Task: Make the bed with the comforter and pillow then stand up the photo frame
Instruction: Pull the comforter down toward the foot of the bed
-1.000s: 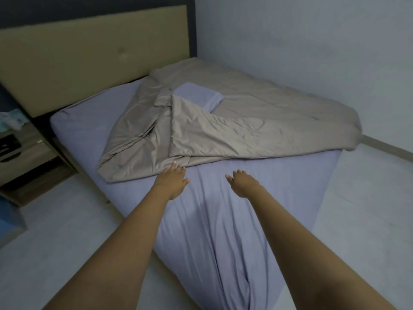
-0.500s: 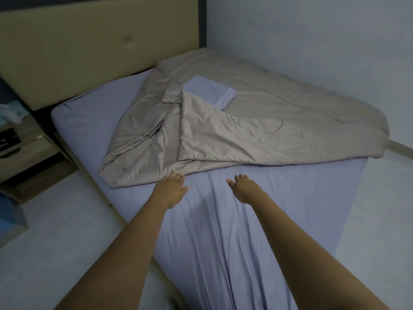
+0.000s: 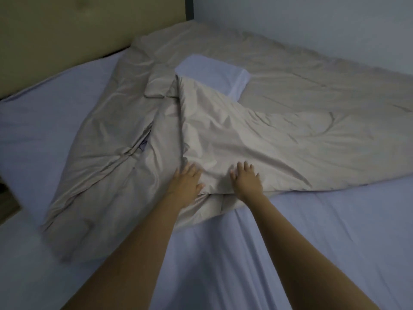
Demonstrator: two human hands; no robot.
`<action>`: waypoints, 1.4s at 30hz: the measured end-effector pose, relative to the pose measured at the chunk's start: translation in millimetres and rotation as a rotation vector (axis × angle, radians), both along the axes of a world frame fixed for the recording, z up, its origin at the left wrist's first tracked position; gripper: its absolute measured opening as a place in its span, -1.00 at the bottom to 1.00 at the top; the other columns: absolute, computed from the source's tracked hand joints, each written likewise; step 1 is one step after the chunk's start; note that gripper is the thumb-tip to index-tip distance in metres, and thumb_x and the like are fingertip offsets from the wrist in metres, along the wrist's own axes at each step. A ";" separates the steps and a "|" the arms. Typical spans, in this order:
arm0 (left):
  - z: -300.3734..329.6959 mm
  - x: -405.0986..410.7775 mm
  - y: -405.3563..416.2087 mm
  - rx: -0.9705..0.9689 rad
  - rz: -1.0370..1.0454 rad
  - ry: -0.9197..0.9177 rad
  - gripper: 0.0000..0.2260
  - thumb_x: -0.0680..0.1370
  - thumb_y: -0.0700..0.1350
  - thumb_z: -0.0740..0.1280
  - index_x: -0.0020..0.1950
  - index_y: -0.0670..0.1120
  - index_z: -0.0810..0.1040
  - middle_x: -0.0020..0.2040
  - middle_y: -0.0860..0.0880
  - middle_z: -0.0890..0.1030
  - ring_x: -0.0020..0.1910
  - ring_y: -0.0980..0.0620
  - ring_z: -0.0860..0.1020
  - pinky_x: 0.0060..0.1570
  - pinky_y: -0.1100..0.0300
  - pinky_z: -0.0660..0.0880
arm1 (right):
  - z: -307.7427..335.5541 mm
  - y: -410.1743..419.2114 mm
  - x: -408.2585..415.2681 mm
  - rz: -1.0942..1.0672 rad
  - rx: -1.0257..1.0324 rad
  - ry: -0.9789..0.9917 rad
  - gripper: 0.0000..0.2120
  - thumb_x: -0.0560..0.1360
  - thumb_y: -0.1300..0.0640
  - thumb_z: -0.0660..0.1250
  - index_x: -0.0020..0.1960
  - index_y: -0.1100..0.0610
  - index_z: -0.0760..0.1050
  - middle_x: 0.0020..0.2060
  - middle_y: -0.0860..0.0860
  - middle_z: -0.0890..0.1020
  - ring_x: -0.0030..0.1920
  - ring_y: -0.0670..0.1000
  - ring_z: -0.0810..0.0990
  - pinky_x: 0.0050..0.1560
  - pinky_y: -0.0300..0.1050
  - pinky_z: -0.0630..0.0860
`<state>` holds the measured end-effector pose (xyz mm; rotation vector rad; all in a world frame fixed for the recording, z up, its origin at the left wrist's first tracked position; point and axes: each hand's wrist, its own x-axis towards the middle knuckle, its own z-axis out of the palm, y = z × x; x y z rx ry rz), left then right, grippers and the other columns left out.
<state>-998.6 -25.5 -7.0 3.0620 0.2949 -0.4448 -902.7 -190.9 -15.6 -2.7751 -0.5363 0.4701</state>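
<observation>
A beige comforter point(image 3: 257, 135) lies crumpled and folded over itself across the bed's lavender sheet point(image 3: 324, 231). A lavender pillow point(image 3: 212, 72) pokes out from under a folded flap near the comforter's middle. My left hand point(image 3: 185, 184) and my right hand point(image 3: 245, 180) rest flat, fingers spread, on the near folded edge of the comforter, side by side. Neither hand has closed on the fabric. The photo frame is out of view.
A tan padded headboard point(image 3: 67, 41) stands at the back left. A pale wall point(image 3: 312, 25) runs along the bed's far side. A strip of floor shows at the far left edge point(image 3: 6, 204).
I have moved in closer over the bed. Both hands have gone forward from the bare sheet onto the comforter's near edge.
</observation>
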 end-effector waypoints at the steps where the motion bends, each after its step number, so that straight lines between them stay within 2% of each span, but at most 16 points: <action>1: -17.0 11.4 8.5 0.011 -0.012 -0.052 -0.44 0.63 0.17 0.05 0.59 0.02 0.00 0.60 0.01 -0.08 0.57 -0.06 -0.18 0.47 -0.19 -0.01 | -15.3 8.7 9.7 -0.027 -0.014 -0.007 -0.37 0.60 -0.22 -0.02 0.55 0.09 0.01 0.55 0.13 -0.03 0.54 0.16 -0.07 0.48 0.21 -0.01; 2: -34.9 20.7 15.6 0.006 -0.022 -0.101 -0.41 0.61 0.23 0.05 0.58 0.09 -0.03 0.60 0.04 -0.13 0.56 -0.09 -0.22 0.45 -0.25 -0.03 | -31.5 13.7 17.1 -0.042 -0.034 -0.024 -0.27 0.54 -0.33 0.00 0.56 0.00 -0.09 0.56 0.11 -0.14 0.55 0.16 -0.18 0.47 0.22 -0.10; 4: -77.1 31.1 23.5 -0.034 -0.030 -0.124 -0.39 0.57 0.30 0.05 0.57 0.19 -0.06 0.59 0.06 -0.20 0.55 -0.13 -0.26 0.44 -0.27 -0.06 | -67.5 17.1 24.1 -0.024 -0.069 -0.059 -0.15 0.44 -0.45 0.03 0.56 -0.08 -0.18 0.55 0.10 -0.23 0.54 0.16 -0.26 0.46 0.24 -0.18; 6: -116.9 33.3 20.5 -0.061 -0.026 -0.098 -0.42 0.58 0.28 0.03 0.56 0.20 -0.03 0.60 0.03 -0.14 0.56 -0.15 -0.21 0.47 -0.19 -0.06 | -105.3 16.8 22.4 0.011 -0.065 -0.056 -0.20 0.49 -0.39 0.04 0.57 -0.06 -0.15 0.56 0.10 -0.17 0.55 0.16 -0.21 0.47 0.26 -0.16; 8: -145.6 35.0 14.3 -0.022 -0.019 -0.121 -0.48 0.60 0.21 0.05 0.55 0.13 0.14 0.59 -0.05 0.05 0.56 -0.18 -0.01 0.47 -0.14 0.01 | -132.8 17.8 20.4 0.041 -0.061 -0.119 -0.33 0.58 -0.24 0.02 0.57 0.01 -0.08 0.56 0.12 -0.08 0.55 0.16 -0.15 0.47 0.23 -0.13; 10: -148.9 41.9 7.4 0.052 -0.010 -0.178 -0.52 0.58 0.16 0.06 0.45 0.04 0.41 0.47 -0.13 0.37 0.46 -0.23 0.30 0.41 -0.15 0.22 | -140.3 20.9 22.5 0.054 -0.062 -0.190 -0.43 0.63 -0.13 -0.01 0.56 0.07 0.01 0.55 0.14 0.03 0.55 0.16 -0.07 0.48 0.16 -0.08; 11: -147.7 44.4 5.2 0.086 -0.019 -0.211 -0.52 0.59 0.13 0.06 0.43 -0.01 0.44 0.43 -0.15 0.41 0.43 -0.24 0.34 0.41 -0.14 0.21 | -139.1 22.4 23.1 0.059 -0.059 -0.195 -0.46 0.65 -0.09 -0.02 0.56 0.10 0.05 0.55 0.14 0.07 0.55 0.15 -0.04 0.48 0.13 -0.06; 14: -128.2 39.4 -4.7 0.061 -0.031 -0.112 -0.52 0.67 0.06 0.01 0.53 -0.12 0.22 0.51 -0.18 0.26 0.51 -0.21 0.14 0.49 -0.08 -0.08 | -125.3 20.6 19.1 0.086 -0.035 -0.157 -0.52 0.66 -0.01 -0.02 0.52 0.16 0.16 0.51 0.16 0.19 0.53 0.14 0.07 0.45 0.09 0.05; 18: -98.7 -2.6 -34.0 0.090 -0.077 -0.037 -0.50 0.67 0.07 -0.05 0.52 -0.17 0.21 0.48 -0.17 0.31 0.49 -0.17 0.18 0.49 -0.06 -0.10 | -90.5 -6.3 -15.0 0.147 -0.016 -0.055 -0.59 0.66 0.06 0.04 0.44 0.21 0.30 0.41 0.19 0.34 0.46 0.14 0.22 0.36 0.04 0.20; 22: -65.5 -67.3 -82.7 0.073 -0.065 0.044 -0.22 0.46 0.11 -0.41 0.50 -0.17 0.24 0.49 -0.16 0.30 0.48 -0.14 0.19 0.47 -0.10 -0.06 | -54.9 -57.8 -73.9 0.198 0.048 0.081 -0.62 0.65 0.08 0.08 0.37 0.25 0.40 0.39 0.25 0.38 0.46 0.17 0.25 0.39 -0.03 0.26; 23: -54.9 -83.3 -98.3 0.059 -0.046 0.053 -0.28 0.51 0.11 -0.37 0.49 -0.18 0.25 0.49 -0.16 0.30 0.48 -0.13 0.19 0.47 -0.09 -0.04 | -47.1 -73.1 -87.8 0.212 0.041 0.102 -0.60 0.65 0.06 0.05 0.36 0.25 0.42 0.39 0.23 0.39 0.47 0.16 0.25 0.40 -0.02 0.27; 25: -31.7 -116.3 -133.5 0.037 -0.012 0.101 -0.48 0.66 0.07 -0.14 0.47 -0.20 0.27 0.50 -0.17 0.28 0.49 -0.13 0.17 0.46 -0.06 0.00 | -23.9 -105.7 -117.9 0.249 0.022 0.124 -0.56 0.64 0.01 -0.01 0.34 0.24 0.43 0.36 0.20 0.43 0.44 0.14 0.29 0.38 -0.02 0.28; 27: -3.7 -150.9 -170.8 0.021 0.017 0.138 -0.54 0.68 0.04 -0.06 0.45 -0.20 0.30 0.48 -0.18 0.31 0.49 -0.13 0.17 0.45 0.00 0.04 | 8.2 -140.1 -149.6 0.283 0.006 0.130 -0.60 0.66 0.05 0.03 0.34 0.26 0.42 0.34 0.20 0.43 0.39 0.16 0.34 0.35 -0.02 0.28; 32: 57.0 -230.3 -278.2 -0.013 0.170 0.094 -0.55 0.68 0.06 -0.01 0.38 -0.20 0.40 0.39 -0.18 0.43 0.46 -0.11 0.24 0.41 0.07 0.10 | 67.3 -232.6 -214.3 0.316 0.000 0.162 -0.58 0.66 0.05 0.05 0.35 0.33 0.36 0.32 0.26 0.45 0.31 0.22 0.43 0.25 -0.05 0.27; 37: 74.1 -297.5 -372.7 -0.027 0.202 0.098 -0.56 0.68 0.05 -0.03 0.38 -0.18 0.41 0.36 -0.18 0.46 0.44 -0.12 0.26 0.39 0.06 0.12 | 82.9 -324.8 -269.9 0.368 -0.044 0.180 -0.59 0.65 0.00 0.07 0.21 0.34 0.42 0.15 0.31 0.55 0.17 0.26 0.52 0.13 0.00 0.36; 42: 87.2 -351.0 -432.9 -0.064 0.268 0.087 -0.56 0.68 0.06 0.00 0.36 -0.20 0.42 0.32 -0.18 0.50 0.39 -0.12 0.31 0.39 0.08 0.14 | 88.8 -381.3 -318.7 0.409 -0.048 0.198 -0.57 0.65 -0.01 0.07 0.26 0.32 0.42 0.17 0.30 0.56 0.19 0.26 0.51 0.15 -0.01 0.38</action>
